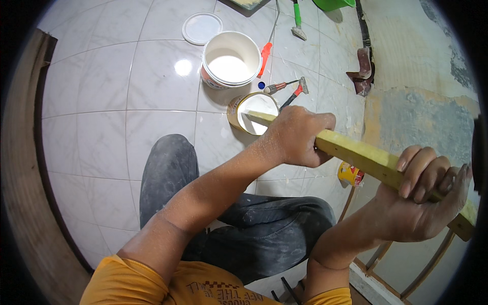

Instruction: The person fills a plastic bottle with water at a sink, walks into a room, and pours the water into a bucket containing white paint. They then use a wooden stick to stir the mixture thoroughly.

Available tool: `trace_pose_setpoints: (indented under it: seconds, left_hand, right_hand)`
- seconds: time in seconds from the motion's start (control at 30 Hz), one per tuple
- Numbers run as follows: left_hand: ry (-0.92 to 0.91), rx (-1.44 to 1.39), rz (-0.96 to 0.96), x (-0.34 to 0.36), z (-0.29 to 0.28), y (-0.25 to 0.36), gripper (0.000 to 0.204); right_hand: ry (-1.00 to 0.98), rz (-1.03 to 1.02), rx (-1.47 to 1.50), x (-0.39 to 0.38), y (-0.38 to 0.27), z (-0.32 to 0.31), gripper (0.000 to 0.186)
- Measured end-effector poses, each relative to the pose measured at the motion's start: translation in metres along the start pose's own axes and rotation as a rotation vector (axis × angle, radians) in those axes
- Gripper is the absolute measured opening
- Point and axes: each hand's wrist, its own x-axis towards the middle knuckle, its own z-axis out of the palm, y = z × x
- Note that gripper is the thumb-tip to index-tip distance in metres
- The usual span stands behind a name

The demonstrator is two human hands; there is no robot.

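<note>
A long yellowish wooden stick (366, 155) slants across the view, its far end dipping into white paint in a small open can (234, 113). My left hand (302, 133) is wrapped round the stick near the can. Farther up, toward the right edge, my right hand (419, 198) grips the same stick with curled fingers. Behind the small can stands a larger white bucket (207, 76), also with white paint inside. The stick's tip is hidden in the paint.
A white lid (202, 28) lies beyond the bucket. To the right are a blue cap (261, 85), a red-handled scraper (296, 94), a screwdriver (277, 87), a paint roller's orange handle (265, 57) and a green-handled scraper (297, 20). A yellow tin (349, 174) stands near the patchy wall (422, 117).
</note>
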Motion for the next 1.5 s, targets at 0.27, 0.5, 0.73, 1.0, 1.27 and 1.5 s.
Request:
trace_pose_setpoints:
  seconds: [0.27,0.5,0.73,1.0,1.27,1.5]
  left_hand:
    - [0.003,-0.143,0.080,0.021,0.014,-0.020,0.036]
    - [-0.058,-0.139,0.003,0.005,0.016,-0.006,0.038]
    - [-0.038,-0.017,0.016,-0.001,-0.005,-0.004,0.040]
    - [0.081,-0.120,0.082,0.014,0.016,-0.021,0.035]
    - [-0.007,-0.106,-0.029,-0.002,0.010,0.003,0.033]
    - [0.047,-0.007,0.000,-0.006,0.000,0.003,0.034]
  right_hand:
    - [0.009,-0.114,-0.203,-0.004,0.008,0.010,0.029]
    - [0.013,-0.045,-0.206,-0.006,-0.002,0.007,0.031]
    - [-0.038,-0.167,-0.132,-0.009,-0.001,0.009,0.031]
    - [-0.105,-0.179,-0.173,-0.008,0.009,0.007,0.032]
    - [-0.015,-0.021,-0.177,-0.005,-0.001,-0.003,0.034]
    - [-0.157,-0.124,-0.032,-0.007,-0.001,-0.012,0.034]
